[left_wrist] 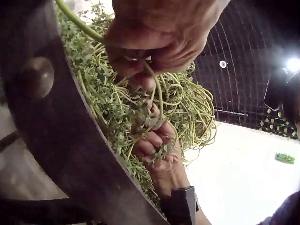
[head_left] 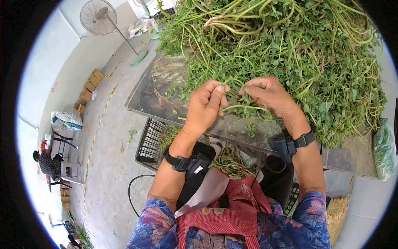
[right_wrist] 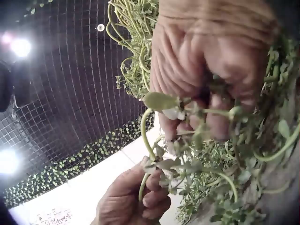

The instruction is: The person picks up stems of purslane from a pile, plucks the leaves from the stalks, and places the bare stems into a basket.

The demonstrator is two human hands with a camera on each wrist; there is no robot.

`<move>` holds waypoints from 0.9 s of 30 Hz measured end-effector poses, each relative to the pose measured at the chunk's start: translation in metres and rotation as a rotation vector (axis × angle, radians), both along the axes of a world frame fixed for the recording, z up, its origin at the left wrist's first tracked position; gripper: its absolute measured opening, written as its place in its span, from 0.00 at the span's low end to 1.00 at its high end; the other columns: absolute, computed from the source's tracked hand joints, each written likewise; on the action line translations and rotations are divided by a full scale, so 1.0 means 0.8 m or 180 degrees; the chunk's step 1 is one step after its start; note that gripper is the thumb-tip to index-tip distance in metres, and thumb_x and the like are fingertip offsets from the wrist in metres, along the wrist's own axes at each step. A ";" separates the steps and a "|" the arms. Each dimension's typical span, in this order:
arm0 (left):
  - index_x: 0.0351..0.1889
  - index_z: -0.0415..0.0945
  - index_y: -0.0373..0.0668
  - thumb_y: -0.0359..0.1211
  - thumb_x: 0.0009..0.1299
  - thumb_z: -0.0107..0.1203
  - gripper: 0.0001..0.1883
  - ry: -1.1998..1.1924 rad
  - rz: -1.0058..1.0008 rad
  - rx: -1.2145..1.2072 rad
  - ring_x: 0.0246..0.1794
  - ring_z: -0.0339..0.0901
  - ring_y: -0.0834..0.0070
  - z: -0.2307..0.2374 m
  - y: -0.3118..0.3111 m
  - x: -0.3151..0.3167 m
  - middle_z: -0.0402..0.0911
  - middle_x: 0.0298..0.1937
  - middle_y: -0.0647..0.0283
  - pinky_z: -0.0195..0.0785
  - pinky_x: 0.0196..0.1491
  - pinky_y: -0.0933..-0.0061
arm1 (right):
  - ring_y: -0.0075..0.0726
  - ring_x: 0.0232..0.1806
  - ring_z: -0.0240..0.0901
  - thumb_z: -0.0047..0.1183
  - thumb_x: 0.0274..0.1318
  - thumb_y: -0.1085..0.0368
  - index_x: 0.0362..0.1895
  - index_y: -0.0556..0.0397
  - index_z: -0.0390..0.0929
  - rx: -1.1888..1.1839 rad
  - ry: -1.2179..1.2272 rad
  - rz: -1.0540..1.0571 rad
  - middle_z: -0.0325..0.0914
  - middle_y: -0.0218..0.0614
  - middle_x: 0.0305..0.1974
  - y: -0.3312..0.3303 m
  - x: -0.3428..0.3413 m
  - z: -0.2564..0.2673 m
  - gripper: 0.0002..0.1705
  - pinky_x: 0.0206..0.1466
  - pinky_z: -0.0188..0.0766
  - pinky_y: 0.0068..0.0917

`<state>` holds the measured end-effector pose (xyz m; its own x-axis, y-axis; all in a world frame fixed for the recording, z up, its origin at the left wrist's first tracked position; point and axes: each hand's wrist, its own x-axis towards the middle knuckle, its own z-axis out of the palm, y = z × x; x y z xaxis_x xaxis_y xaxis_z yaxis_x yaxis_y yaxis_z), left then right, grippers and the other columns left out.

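My left hand (head_left: 205, 103) pinches a long green stem between thumb and fingers over the front part of the dark table (head_left: 145, 93). In the left wrist view this stem (left_wrist: 82, 26) runs out past the hand on both sides. Close by on the right, my right hand (head_left: 271, 97) has its fingers curled around a leafy sprig; leaves (right_wrist: 161, 101) stick out below its fingertips in the right wrist view. Behind both hands a big heap of leafy green stems (head_left: 286, 50) covers much of the table. One loose stem (head_left: 248, 106) arches just below the hands.
Under the table edge stands a black plastic crate (head_left: 145, 145) with plant stems inside, and more plant trimmings (head_left: 234, 162) lie beside it. A bag of greens (head_left: 384, 151) is at the right edge. Further left are a standing fan (head_left: 99, 16), cardboard boxes (head_left: 89, 86) and a seated person (head_left: 49, 165).
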<state>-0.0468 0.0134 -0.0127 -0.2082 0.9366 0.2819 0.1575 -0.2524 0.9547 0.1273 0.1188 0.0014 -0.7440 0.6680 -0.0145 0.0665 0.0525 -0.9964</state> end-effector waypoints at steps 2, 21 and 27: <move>0.37 0.73 0.39 0.36 0.73 0.45 0.11 0.0075 -0.0115 -0.0350 0.17 0.61 0.89 0.002 -0.004 0.006 0.69 0.19 0.73 0.54 0.20 0.86 | 0.14 0.13 0.51 0.52 0.53 0.62 0.33 0.55 0.82 0.0190 -0.0015 -0.0246 0.65 0.19 0.15 0.005 -0.002 -0.005 0.11 0.16 0.45 0.14; 0.37 0.72 0.40 0.39 0.73 0.44 0.12 -0.0252 0.0447 -0.0193 0.12 0.55 0.90 0.005 -0.002 -0.005 0.66 0.16 0.74 0.46 0.15 0.87 | 0.09 0.17 0.50 0.53 0.57 0.54 0.38 0.49 0.73 -0.0365 0.1101 0.0022 0.66 0.18 0.22 -0.003 0.006 0.000 0.13 0.14 0.41 0.09; 0.37 0.72 0.41 0.39 0.72 0.46 0.11 -0.0987 -0.0146 -0.0346 0.11 0.54 0.90 0.015 -0.009 0.005 0.66 0.16 0.74 0.45 0.14 0.87 | 0.11 0.18 0.51 0.57 0.53 0.56 0.47 0.51 0.78 0.0217 0.0770 -0.0360 0.69 0.16 0.25 -0.023 -0.019 -0.007 0.19 0.19 0.49 0.12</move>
<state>-0.0425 0.0063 -0.0008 -0.2255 0.9681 0.1096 -0.1541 -0.1465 0.9771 0.1123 0.1005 -0.0045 -0.6410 0.7403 0.2026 -0.1639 0.1258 -0.9784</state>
